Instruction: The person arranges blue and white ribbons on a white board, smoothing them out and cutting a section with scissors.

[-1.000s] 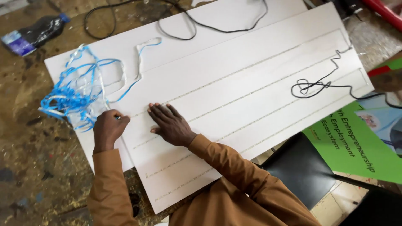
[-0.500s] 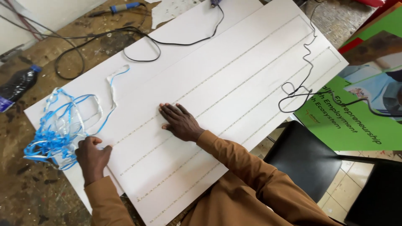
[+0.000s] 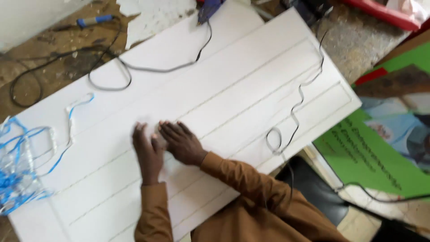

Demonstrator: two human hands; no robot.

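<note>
Hands lay flat on the white board (image 3: 233,94): my left hand (image 3: 148,154) and right hand (image 3: 181,142) side by side, fingers spread, gripping nothing. Board covered the worktop (grooved lines running lengthwise). Smoothing step, I judged; next called for even pressure along the grooves. Blue tangled strip (image 3: 20,175) sat left.

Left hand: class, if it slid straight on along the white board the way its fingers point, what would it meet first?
Judging by its fingers, the left hand points up the white board. After bare board and scored grooves, the grey cable loop looks first in line, though motion blur leaves the heading uncertain.
</note>
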